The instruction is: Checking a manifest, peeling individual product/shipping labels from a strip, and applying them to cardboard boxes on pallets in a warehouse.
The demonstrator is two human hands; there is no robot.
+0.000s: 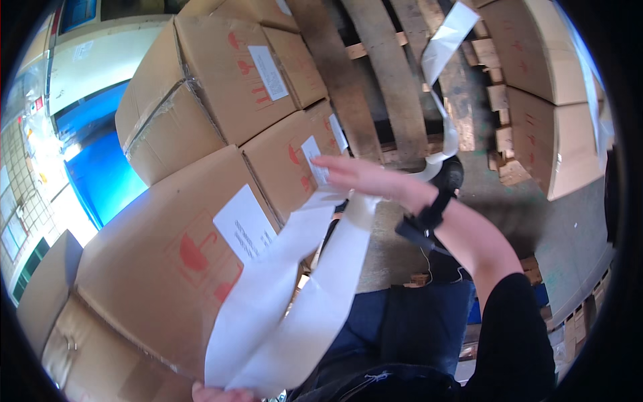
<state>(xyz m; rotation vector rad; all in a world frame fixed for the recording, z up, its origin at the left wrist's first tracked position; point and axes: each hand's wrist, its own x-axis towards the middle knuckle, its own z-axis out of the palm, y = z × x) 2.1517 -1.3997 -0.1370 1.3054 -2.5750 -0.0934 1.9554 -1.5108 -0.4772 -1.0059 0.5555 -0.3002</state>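
A long white paper strip (284, 328) that looks like label backing hangs in a loop in front of the cartons. My left hand (221, 394), mostly cut off by the lower edge, grips the bottom of this loop. My right hand (358, 177) reaches across with its fingers stretched out, their tips by a white label (313, 159) on a carton (281, 167). The strip's upper parts pass under the right hand, and its palm and thumb are hidden. Beyond the wrist, a loose tail of the strip (450, 47) trails over the pallet. A dark band (429, 214) circles the right wrist.
Stacked brown cartons (221, 74) with red printed marks and white labels rise on the left. A wooden pallet (395, 74) lies ahead on the grey floor (569, 234). More cartons (532, 134) stand at the right. A dark shoe (450, 175) shows beyond my right forearm.
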